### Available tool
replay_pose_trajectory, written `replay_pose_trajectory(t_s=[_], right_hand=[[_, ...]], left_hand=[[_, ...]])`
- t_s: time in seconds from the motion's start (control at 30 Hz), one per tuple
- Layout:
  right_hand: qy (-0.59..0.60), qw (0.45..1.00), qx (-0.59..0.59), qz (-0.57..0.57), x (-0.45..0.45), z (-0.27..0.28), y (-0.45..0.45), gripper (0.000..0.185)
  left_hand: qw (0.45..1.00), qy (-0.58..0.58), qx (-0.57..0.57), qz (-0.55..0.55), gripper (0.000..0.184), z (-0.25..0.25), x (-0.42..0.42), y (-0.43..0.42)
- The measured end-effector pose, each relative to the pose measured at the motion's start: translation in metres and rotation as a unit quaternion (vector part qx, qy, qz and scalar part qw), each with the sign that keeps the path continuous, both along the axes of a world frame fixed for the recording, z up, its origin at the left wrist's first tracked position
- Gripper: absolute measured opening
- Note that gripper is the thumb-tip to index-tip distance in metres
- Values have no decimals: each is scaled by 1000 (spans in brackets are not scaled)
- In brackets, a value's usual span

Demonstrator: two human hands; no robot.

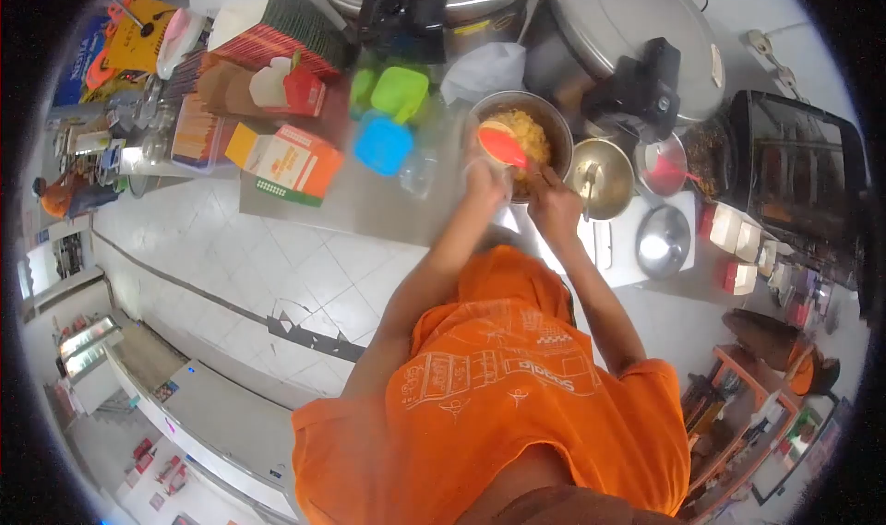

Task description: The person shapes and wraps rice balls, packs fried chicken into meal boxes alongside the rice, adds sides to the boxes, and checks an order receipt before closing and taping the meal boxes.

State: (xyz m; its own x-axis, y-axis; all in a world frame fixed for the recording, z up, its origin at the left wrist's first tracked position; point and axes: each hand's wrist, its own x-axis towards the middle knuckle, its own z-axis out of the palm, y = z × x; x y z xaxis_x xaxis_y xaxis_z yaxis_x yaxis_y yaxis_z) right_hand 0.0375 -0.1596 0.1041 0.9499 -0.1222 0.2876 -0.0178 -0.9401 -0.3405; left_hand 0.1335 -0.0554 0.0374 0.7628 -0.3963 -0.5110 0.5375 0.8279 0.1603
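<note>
A deep metal pot (562, 124) with yellowish food (531, 136) in it stands at the counter's middle. Over the pot, my right hand (554, 202) is closed round the handle end of a red spoon (501, 144). At the pot's left side is my left hand (487, 180), its fingers blurred near a pale round rim beside the spoon; what it holds cannot be made out. Right of the pot sits a metal bowl (609, 162) with a utensil in it. A smaller bowl (652, 159) holds something red, and a round metal lid (663, 241) lies nearer to me.
Two large lidded cookers (637, 27) stand behind the pot. Green (401, 91) and blue (383, 144) plastic containers, an orange-white box (288, 163) and stacked cartons (286, 27) are on the left. A dark glass-fronted appliance (798, 174) stands right. A person (69, 196) is far left.
</note>
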Motion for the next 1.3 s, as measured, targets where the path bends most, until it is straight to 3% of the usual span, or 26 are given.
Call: replay_pose_trajectory(t_s=[0.07,0.17,0.2,0.27,0.33,0.37,0.43,0.47,0.5,0.53,0.63,0.67,0.77,0.87,0.97,1.07,1.17,1.3], right_hand=[[-34,998,-28,41,-2,4,-19,24],[46,998,12,-37,3,35,-47,19],[30,988,133,-74,7,43,-53,15],[80,978,190,25,0,6,-62,15],[143,960,236,54,-9,-27,-41,18],[195,960,193,52,-8,-21,-23,20],[189,951,239,52,-6,-32,-30,23],[190,937,277,99,1,-25,-45,25],[190,918,316,146,8,-5,-58,27],[341,858,381,48,18,38,-60,28],[175,946,241,126,-3,11,-30,31],[163,972,127,116,-4,7,-26,28],[265,960,2,91,21,13,-65,23],[359,918,-165,30,56,6,-77,36],[348,914,-195,69,79,-68,-71,44],[439,881,-145,100,98,-40,-51,51],[453,874,-99,145,109,-86,-63,52],[443,878,2,180,100,-72,-80,41]], left_hand=[[999,12,-22,-19,60,3,-1,5],[998,1,-8,-59,61,5,-1,8],[999,-3,-13,-47,61,-1,0,7],[999,-12,-22,-24,59,-14,4,5],[995,-49,88,8,56,2,-3,-6],[987,-68,142,24,55,8,-5,-10],[995,-73,65,-14,52,-23,-7,1],[996,-76,28,-34,51,-34,-6,6],[994,-76,70,-35,50,-21,-11,8],[990,-76,110,-34,50,7,-17,9],[984,-9,174,-35,51,30,-18,13],[982,19,185,-41,51,32,-14,14],[988,50,115,-86,54,-3,-19,36],[987,6,157,-39,57,16,-19,45],[980,-46,192,-20,58,-13,-13,55],[987,-23,160,11,56,-27,-13,67],[995,-5,98,32,53,-7,-21,68],[989,-38,127,64,48,-6,-24,70]])
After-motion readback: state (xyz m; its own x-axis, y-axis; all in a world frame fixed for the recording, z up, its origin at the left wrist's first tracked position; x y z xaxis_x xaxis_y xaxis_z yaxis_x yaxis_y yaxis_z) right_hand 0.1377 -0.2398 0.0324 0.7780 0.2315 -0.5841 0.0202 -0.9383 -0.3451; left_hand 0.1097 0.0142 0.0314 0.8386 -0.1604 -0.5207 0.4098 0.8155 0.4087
